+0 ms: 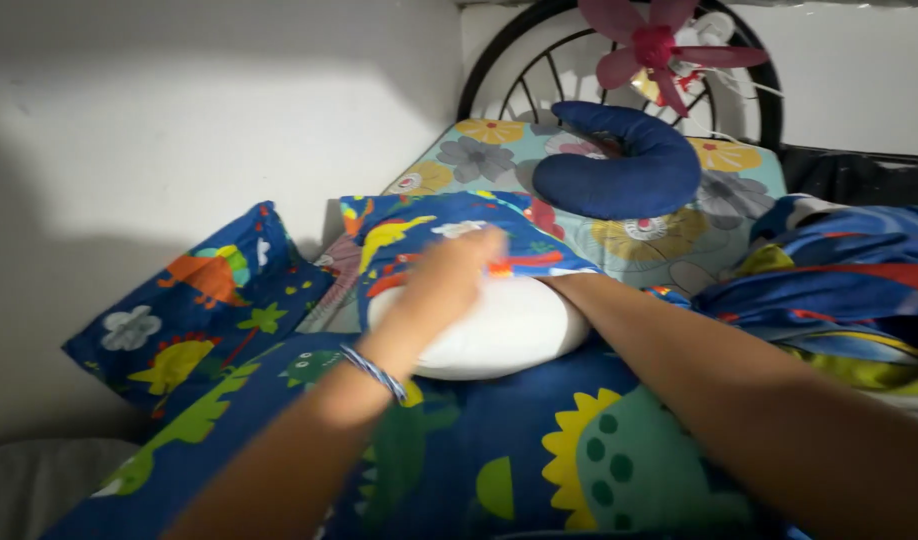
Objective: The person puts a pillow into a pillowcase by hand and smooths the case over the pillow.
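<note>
Being gripped by the left hand (pixel 449 280): white pillow (pixel 499 335), half inside dinosaur-print pillowcase (pixel 449 225). Right hand is being hidden inside the pillowcase, grip indiscernible. Navy neck pillow (pixel 619 165) far.

pillow (pixel 499 335) on bed (pixel 539 450) centre, cased pillow (pixel 194 310) left by wall, neck pillow (pixel 624 165) behind, crumpled blanket (pixel 839 290) right.

L hand (pixel 441 285) on white pillow (pixel 499 335) w/ dinosaur pillowcase (pixel 449 235); R hand hidden.
</note>
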